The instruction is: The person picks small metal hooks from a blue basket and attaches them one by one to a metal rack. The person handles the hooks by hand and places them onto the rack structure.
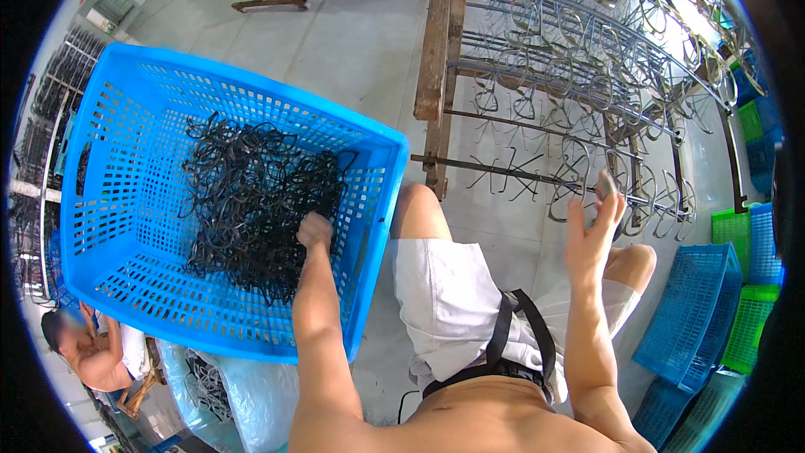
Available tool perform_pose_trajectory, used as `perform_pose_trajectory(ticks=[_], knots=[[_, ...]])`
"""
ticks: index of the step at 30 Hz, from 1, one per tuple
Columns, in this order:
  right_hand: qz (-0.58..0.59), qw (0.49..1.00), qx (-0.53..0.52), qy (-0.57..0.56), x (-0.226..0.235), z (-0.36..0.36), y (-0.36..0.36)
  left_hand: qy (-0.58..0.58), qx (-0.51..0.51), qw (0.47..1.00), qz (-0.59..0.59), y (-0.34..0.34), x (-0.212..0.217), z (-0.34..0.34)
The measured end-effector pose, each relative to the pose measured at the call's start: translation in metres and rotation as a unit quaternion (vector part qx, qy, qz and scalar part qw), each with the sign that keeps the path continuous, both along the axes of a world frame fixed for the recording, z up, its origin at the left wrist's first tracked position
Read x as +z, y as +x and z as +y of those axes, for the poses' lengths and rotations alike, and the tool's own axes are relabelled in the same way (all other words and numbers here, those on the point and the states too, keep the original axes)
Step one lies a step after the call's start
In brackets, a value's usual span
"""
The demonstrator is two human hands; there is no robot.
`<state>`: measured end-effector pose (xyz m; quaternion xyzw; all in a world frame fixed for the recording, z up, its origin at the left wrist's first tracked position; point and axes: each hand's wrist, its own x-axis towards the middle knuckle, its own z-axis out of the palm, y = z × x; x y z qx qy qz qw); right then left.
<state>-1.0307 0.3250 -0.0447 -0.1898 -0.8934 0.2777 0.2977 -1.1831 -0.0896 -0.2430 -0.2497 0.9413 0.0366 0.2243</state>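
Observation:
Inside a large blue plastic basket (251,75) on my left lies a tangled pile of thin, black, curved pieces (243,193). My left hand (315,231) reaches into it at the pile's right side, its fingers curled closed; what they hold is hidden. My right hand (594,222) is raised in front of a rack, palm partly up, fingers stretched and apart, with no piece clearly visible in it. Thin dark looped pieces (579,176) hang from the rack's lower bar just beyond its fingertips.
The rack's wooden post (436,50) stands ahead, carrying several metal bars (537,71) of hanging loops. Blue crates (688,310) and green crates (750,327) are stacked at right. A clear plastic bag (260,394) sits below the basket. Another person (101,352) sits at far left.

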Motion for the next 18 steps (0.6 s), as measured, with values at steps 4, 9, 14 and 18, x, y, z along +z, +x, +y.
perform_pose_trajectory(ticks=[4,9,14,18], knots=[[-0.058,0.988,0.130,-0.064,0.012,-0.036,0.005,-0.016,-0.099,0.972,0.214,0.022,0.040,0.014],[-0.122,0.906,0.316,-0.255,0.006,-0.086,-0.034,0.225,-0.178,0.844,0.454,0.052,0.112,0.049],[-0.130,0.861,0.420,-0.257,-0.004,-0.102,-0.059,0.271,-0.343,0.762,0.478,0.088,0.168,0.089],[-0.188,0.794,0.488,-0.310,-0.011,-0.078,-0.053,0.318,-0.452,0.725,0.410,0.104,0.194,0.114]])
